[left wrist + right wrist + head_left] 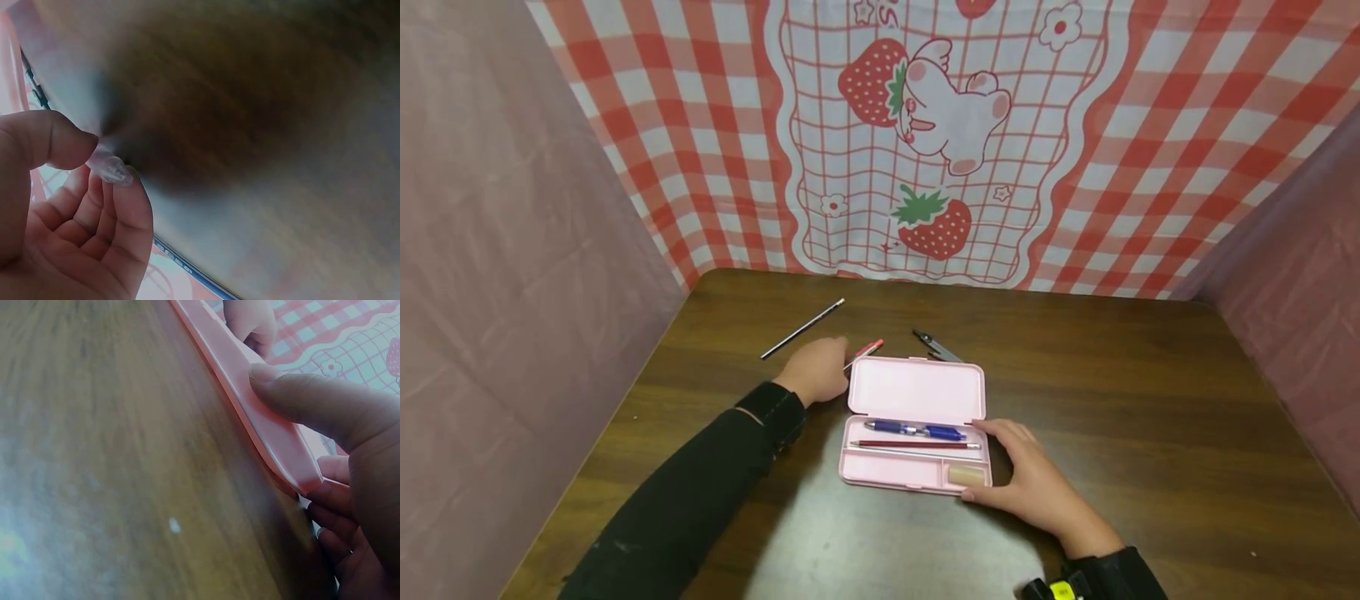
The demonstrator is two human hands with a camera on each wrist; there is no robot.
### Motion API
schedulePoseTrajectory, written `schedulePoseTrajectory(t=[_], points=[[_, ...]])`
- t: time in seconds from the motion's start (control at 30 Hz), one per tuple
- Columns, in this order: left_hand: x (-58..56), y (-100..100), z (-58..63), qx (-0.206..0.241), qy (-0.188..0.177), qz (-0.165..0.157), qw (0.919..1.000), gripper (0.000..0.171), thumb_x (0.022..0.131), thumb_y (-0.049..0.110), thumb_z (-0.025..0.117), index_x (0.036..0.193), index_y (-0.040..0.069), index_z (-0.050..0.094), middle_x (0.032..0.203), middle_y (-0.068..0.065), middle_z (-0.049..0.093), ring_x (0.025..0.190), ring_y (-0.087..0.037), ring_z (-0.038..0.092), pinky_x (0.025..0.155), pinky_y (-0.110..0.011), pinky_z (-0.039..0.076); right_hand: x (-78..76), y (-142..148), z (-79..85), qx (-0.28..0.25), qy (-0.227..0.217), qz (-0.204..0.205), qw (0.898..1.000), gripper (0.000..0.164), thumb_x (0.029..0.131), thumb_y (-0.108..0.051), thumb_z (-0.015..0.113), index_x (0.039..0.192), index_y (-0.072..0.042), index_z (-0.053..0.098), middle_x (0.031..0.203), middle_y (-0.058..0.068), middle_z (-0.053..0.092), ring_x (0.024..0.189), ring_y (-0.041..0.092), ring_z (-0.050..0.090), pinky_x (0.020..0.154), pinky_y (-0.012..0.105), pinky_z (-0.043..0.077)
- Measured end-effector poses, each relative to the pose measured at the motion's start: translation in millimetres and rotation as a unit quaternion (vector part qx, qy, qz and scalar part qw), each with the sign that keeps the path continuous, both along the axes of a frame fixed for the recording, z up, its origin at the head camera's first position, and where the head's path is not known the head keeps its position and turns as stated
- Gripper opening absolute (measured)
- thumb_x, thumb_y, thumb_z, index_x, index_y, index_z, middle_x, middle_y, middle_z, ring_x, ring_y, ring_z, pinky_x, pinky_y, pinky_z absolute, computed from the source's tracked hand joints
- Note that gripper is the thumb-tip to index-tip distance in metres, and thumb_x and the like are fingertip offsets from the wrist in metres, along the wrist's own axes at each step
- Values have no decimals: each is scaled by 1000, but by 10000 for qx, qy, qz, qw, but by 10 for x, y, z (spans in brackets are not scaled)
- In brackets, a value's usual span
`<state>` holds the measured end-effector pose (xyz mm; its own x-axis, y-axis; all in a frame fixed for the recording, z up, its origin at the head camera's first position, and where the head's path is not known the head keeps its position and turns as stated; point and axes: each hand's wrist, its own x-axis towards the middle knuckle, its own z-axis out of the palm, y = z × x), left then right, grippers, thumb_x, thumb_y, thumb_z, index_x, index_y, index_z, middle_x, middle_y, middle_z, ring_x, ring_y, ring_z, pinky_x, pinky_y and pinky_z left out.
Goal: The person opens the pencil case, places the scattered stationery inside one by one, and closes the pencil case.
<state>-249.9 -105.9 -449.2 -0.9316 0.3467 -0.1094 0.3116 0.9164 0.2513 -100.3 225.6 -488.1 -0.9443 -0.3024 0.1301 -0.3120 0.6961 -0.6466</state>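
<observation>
Between thumb and forefinger my left hand point(817, 371) pinches a pen with a red end point(870, 346). In the left wrist view the clear end of the pen point(114, 170) pokes out from the fingertips. My right hand point(1028, 477) grips the right end of an open pink pencil case point(887, 472), thumb on its front wall and fingers at the back. Inside lie a blue pen point(913, 430), a dark red pencil point(910, 445) and a beige eraser point(966, 475) in the small right compartment. The lid point(917, 390) lies folded back.
A dark pencil point(802, 328) lies on the wooden table point(1135, 400) beyond my left hand. Behind the lid is a grey drawing compass point(937, 345), partly covered by it. A red checked cloth point(722, 125) hangs at the table's far edge.
</observation>
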Motion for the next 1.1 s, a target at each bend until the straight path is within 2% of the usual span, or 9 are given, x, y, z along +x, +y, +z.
schedulePoseTrajectory(t=[0.27, 0.5, 0.67, 0.9, 1.1], points=[[-4, -74, 93, 152, 79, 47, 9998, 17, 84, 9, 71, 100, 10, 64, 90, -3, 65, 86, -23, 62, 79, -43, 52, 2, -4, -23, -16, 54, 5, 10000, 96, 66, -58, 93, 143, -13, 57, 136, 5, 59, 128, 30, 49, 106, 57, 37], [-27, -121, 277, 522, 319, 19, 9981, 24, 80, 9, 71, 104, 8, 67, 92, -4, 68, 85, -23, 63, 80, -43, 53, 12, 24, -6, -58, 134, -4, 9999, 95, 66, -56, 94, 142, -12, 57, 136, 6, 59, 127, 31, 49, 104, 58, 37], [14, -133, 381, 677, 380, 154, 9969, 25, 80, 11, 72, 104, 9, 66, 90, -3, 66, 84, -24, 62, 80, -44, 52, -9, 17, 11, -10, 91, 12, 10000, 96, 67, -57, 93, 143, -12, 56, 137, 6, 58, 129, 31, 48, 106, 58, 37], [117, -62, 366, 1038, 431, 390, 9929, 21, 80, 12, 71, 100, 13, 66, 86, 0, 64, 78, -21, 61, 70, -41, 51, -12, -3, 16, 4, 8, -1, 10000, 97, 67, -59, 92, 143, -12, 56, 138, 7, 58, 129, 32, 49, 106, 58, 37], [188, 49, 304, 827, 480, 262, 9951, 21, 82, 12, 72, 103, 13, 66, 90, 0, 62, 81, -19, 60, 75, -40, 51, 7, 8, 5, 39, -203, -66, 9998, 98, 67, -62, 90, 144, -12, 55, 140, 8, 56, 131, 33, 48, 107, 59, 37]])
